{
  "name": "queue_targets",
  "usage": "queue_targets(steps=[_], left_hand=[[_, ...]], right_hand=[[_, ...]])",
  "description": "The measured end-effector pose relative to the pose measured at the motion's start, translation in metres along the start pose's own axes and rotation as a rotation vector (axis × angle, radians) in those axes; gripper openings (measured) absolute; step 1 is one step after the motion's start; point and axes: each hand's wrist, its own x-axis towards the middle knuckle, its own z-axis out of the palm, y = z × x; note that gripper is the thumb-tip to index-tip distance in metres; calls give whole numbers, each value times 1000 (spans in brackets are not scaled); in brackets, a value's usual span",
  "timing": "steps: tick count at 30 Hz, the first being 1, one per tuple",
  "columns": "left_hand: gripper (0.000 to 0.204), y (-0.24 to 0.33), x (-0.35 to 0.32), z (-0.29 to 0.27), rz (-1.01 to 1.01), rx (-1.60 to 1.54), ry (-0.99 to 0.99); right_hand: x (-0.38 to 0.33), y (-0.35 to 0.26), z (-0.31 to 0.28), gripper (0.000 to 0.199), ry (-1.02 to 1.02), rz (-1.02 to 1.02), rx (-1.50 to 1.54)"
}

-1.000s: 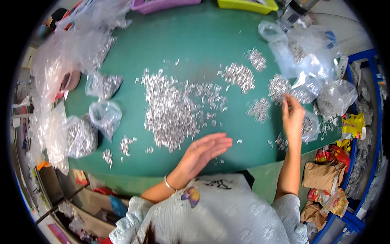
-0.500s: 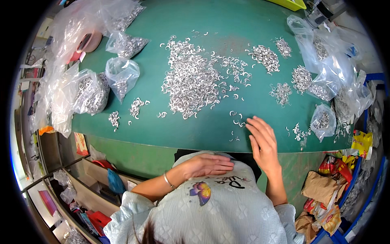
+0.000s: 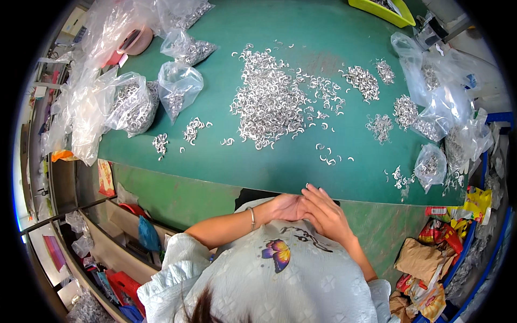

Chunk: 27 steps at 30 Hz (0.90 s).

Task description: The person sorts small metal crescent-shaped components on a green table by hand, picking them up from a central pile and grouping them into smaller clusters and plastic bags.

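Here both hands meet at the bench (image 3: pixel 280 172) near edge: right hand (image 3: pixel 326 212) fingers spread over cupped left hand (image 3: pixel 285 207); loose metal clips (image 3: pixel 328 156) just ahead, nearer right; contents unclear.

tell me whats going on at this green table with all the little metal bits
A person sits at the near edge of a green table, both hands drawn together just below its edge: the left hand cupped palm up, the right hand resting over it. Whether anything lies between them cannot be seen. A big heap of small curved silver pieces covers the table's middle, with smaller piles and clear plastic bags of the same pieces around it.
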Motion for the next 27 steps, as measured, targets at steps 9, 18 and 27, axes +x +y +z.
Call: queue_targets(steps=[9, 18, 27], left_hand=[[63, -4, 5, 34, 61, 425, 664], [40, 4, -2, 25, -22, 382, 459], [31, -11, -7, 125, -60, 752, 558]], right_hand=[[10, -9, -4, 37, 160, -91, -105], [-8, -5, 13, 22, 192, -240, -5], [-3, -14, 13, 24, 1002, 295, 737]])
